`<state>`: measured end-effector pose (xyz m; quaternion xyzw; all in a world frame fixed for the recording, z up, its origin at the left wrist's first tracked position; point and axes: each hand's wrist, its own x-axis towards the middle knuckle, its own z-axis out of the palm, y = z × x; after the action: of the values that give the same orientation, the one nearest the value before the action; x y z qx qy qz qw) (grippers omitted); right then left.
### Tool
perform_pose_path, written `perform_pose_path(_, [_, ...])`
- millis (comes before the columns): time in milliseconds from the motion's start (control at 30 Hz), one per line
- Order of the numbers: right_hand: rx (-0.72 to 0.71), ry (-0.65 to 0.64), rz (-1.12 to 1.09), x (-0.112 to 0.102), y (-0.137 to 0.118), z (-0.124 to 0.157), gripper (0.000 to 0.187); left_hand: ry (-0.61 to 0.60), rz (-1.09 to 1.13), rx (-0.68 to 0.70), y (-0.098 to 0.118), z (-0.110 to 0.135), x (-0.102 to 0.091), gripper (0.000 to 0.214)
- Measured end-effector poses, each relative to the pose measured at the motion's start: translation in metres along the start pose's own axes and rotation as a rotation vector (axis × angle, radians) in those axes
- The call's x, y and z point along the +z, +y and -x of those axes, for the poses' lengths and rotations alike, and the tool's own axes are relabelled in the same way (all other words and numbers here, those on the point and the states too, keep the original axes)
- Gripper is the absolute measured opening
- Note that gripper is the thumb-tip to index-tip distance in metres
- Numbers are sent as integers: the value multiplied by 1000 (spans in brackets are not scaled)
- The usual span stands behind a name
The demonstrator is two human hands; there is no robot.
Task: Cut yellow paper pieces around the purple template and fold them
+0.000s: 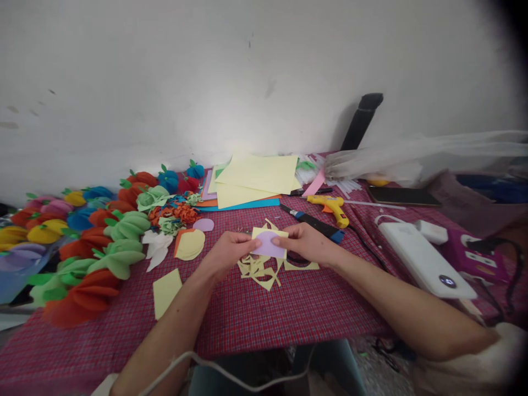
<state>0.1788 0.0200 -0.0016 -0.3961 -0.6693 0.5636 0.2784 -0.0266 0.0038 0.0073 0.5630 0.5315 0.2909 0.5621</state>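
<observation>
A purple paper circle (269,243) lies on a pale yellow paper square (258,232), and both are held up over the table. My left hand (234,248) pinches their left edge, thumb on top. On the right edge, my right hand (304,242) pinches the same pieces with its thumb over the purple circle. Curled yellow paper scraps (258,270) lie just below the hands. Left of them sit a stack of yellow circles (191,244) and a single purple circle (203,224). Scissors seem to lie partly hidden behind my right hand.
Several colourful paper pumpkins (127,228) crowd the left side. Yellow sheets (258,176) are stacked at the back. A yellow glue gun (330,206), a blue-black tool (315,224), a white power bank (424,261) and a purple power strip (474,256) stand to the right. A white cable (247,388) crosses in front.
</observation>
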Motion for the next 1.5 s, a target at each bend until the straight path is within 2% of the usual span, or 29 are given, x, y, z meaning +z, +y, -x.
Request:
perform_pose_path(333, [-41, -84, 20, 2, -1, 1, 33, -86, 130, -48, 1, 2, 13, 30])
perform_pose_path(633, [-73, -26, 185, 6, -6, 5, 35, -100, 161, -55, 3, 5, 19, 23])
perform_pose_path(833, [-114, -1, 112, 7, -5, 4, 31, -39, 258, -17, 0, 3, 22, 21])
perform_pose_path(967, [-89, 68, 78, 6, 0, 1, 30, 17, 356, -3, -1, 1, 24, 25])
perform_pose_path(1133, [-65, 82, 32, 7, 5, -1, 28, 24, 393, -5, -2, 0, 25, 27])
perform_pose_path(1500, [-85, 73, 53, 7, -2, 0, 29, 40, 408, -16, 5, 4, 29, 30])
